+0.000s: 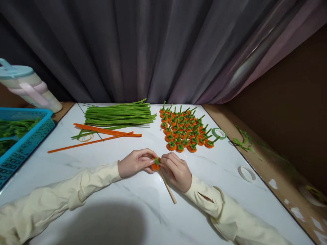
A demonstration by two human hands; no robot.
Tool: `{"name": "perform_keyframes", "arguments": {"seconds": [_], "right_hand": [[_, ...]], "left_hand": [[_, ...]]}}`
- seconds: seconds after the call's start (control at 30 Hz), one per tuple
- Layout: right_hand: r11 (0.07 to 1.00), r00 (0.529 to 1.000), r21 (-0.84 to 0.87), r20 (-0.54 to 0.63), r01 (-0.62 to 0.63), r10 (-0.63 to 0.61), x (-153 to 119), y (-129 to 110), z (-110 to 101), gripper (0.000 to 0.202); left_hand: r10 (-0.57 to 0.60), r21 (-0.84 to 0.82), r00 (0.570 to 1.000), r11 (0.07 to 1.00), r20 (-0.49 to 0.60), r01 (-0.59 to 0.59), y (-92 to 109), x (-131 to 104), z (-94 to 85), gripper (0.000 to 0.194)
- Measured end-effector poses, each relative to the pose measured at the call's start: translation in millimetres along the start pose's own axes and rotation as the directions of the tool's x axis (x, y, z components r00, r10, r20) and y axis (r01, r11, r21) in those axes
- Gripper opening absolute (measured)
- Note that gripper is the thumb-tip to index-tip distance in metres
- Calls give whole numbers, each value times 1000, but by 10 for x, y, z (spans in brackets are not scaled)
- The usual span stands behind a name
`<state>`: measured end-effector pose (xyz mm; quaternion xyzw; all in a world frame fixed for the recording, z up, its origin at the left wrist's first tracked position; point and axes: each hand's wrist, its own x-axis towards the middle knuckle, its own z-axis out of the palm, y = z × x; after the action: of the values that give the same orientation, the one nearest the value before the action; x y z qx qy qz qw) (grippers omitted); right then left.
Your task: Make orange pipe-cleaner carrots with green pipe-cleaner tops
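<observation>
Head view: fingertips of the left hand (136,162) and right hand (176,171) close together on a small orange-and-green flower (155,164), held just above the white table (122,204). A wooden stick (168,187) runs from the flower under the right palm. Beyond lie finished orange flowers (185,131), green stems (119,115), orange stems (107,131) and a tape roll (219,133).

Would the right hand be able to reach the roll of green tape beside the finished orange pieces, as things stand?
Probably yes. The right hand is pinching an orange piece on a wooden stick, but bare tabletop lies between it and the green tape. It would have to let go first.
</observation>
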<state>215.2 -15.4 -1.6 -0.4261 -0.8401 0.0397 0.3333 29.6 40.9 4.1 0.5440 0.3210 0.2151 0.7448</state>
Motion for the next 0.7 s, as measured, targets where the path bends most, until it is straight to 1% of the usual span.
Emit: {"name": "perform_keyframes", "arguments": {"seconds": [0.17, 0.27, 0.4, 0.47, 0.5, 0.57, 0.63, 0.67, 0.7], "right_hand": [[999, 999, 37, 43, 28, -29, 40, 25, -42, 17], [998, 998, 41, 31, 53, -54, 40, 25, -43, 17], [992, 993, -43, -3, 117, -117, 38, 12, -46, 20], [993, 994, -42, -15, 106, -107, 38, 1, -59, 19], [997, 997, -25, -17, 69, -70, 38, -7, -70, 17], [997, 997, 9, -3, -80, 80, 34, -32, -102, 12], [965, 963, 11, 75, -261, 259, 28, -74, -139, 12], [945, 937, -6, 133, -326, 324, 26, -103, -155, 14], [933, 914, -33, 191, -359, 359, 27, -137, -166, 16]], "left_hand": [[2, 49, 998, 999, 65, -5, 2, -3, -8, 38], [26, 53, 996, 998, 87, -31, 12, -11, -8, 35], [44, -3, 990, 999, 138, -44, 33, -19, -1, 30], [57, -19, 984, 998, 166, -55, 31, -18, 0, 31], [64, -15, 983, 998, 171, -62, 25, -15, -2, 31], [81, 10, 984, 996, 159, -84, 6, -5, -9, 30], [125, 56, 985, 990, 115, -132, -18, 5, -23, 28], [160, 92, 983, 982, 85, -167, -28, 8, -30, 27], [197, 139, 979, 969, 56, -203, -37, 8, -37, 26]]}}
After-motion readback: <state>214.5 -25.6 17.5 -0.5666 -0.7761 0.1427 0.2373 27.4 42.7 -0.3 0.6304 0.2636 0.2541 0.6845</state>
